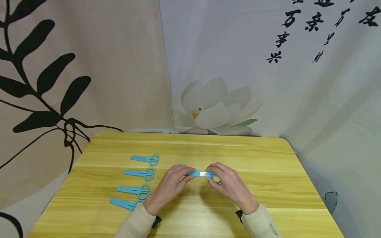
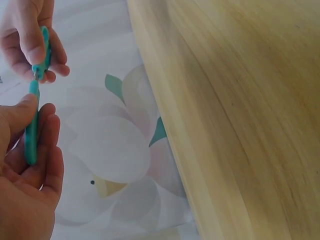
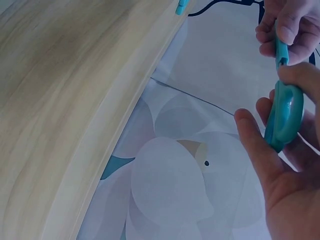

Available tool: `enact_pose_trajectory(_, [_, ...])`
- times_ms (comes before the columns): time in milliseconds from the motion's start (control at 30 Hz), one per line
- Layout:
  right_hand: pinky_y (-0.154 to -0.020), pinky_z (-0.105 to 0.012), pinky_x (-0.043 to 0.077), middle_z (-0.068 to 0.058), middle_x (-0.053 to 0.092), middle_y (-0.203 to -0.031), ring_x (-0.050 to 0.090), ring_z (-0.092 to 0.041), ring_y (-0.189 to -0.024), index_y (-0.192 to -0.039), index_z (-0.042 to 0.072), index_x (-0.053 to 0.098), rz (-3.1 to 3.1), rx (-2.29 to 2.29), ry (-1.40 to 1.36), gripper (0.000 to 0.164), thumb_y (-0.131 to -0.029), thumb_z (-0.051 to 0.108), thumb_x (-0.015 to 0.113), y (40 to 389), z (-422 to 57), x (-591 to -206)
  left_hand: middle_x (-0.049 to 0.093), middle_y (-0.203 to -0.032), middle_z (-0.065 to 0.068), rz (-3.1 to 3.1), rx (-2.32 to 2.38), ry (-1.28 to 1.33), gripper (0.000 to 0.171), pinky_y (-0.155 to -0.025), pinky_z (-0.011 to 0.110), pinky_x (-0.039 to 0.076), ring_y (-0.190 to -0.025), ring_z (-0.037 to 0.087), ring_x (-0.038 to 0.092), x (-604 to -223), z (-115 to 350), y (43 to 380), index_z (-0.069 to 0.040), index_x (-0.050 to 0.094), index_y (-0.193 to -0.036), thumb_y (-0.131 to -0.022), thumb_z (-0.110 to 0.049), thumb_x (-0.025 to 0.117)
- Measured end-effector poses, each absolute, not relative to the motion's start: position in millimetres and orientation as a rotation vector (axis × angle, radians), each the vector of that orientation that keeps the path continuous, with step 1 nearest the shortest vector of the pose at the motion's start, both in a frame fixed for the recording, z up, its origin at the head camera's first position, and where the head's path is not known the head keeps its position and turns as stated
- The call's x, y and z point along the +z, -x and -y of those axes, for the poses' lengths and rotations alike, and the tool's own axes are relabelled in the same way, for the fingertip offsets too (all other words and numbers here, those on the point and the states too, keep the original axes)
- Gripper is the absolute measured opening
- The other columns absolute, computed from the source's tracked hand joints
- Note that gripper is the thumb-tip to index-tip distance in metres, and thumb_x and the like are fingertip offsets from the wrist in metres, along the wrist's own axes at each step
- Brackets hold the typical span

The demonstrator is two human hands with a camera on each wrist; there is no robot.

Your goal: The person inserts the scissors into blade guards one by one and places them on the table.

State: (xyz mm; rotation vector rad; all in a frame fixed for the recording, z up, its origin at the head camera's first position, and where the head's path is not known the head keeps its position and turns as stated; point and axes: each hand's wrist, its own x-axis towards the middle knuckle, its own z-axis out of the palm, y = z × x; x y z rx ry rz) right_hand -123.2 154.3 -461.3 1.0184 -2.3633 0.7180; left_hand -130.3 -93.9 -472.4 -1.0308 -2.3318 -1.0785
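Just above the middle of the table, my left hand (image 1: pixel 170 185) pinches a blue blade cover (image 1: pixel 194 173) between thumb and fingers. My right hand (image 1: pixel 231 183) holds a pair of blue-handled scissors (image 3: pixel 290 115) by the handles, facing the left hand. A short stretch of silver blade (image 1: pixel 202 174) shows between the cover and the handles, while the rest of the blade is inside the cover. Seen from the left wrist, the cover (image 2: pixel 31 132) runs in line with the scissors. Fingers partly hide the handle loops in the head view.
Several more blue scissors (image 1: pixel 138 173) in covers lie in a column on the left of the wooden table (image 1: pixel 285 198), handles to the right. The nearest pair (image 1: pixel 123 203) is partly hidden by the left forearm. A printed curtain (image 1: pixel 232 66) hangs behind the table's far edge.
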Motion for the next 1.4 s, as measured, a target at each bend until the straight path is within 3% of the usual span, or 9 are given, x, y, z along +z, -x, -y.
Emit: enact_pose_trajectory(1400, [-0.072, -0.020, 0.058, 0.000, 0.069, -0.106, 0.070, -0.010, -0.085, -0.099, 0.008, 0.072, 2.336, 0.729, -1.022, 0.024, -0.081, 0.005, 0.088, 122.8, -149.5, -459.1, 0.078, -0.104, 0.001, 2.284, -1.055, 1.043, 0.020, -0.084, 0.036, 0.058, -0.096, 0.016, 0.072, -473.0, 90.4, 131.6, -0.007, 0.077, -0.109, -0.089, -0.007, 0.080])
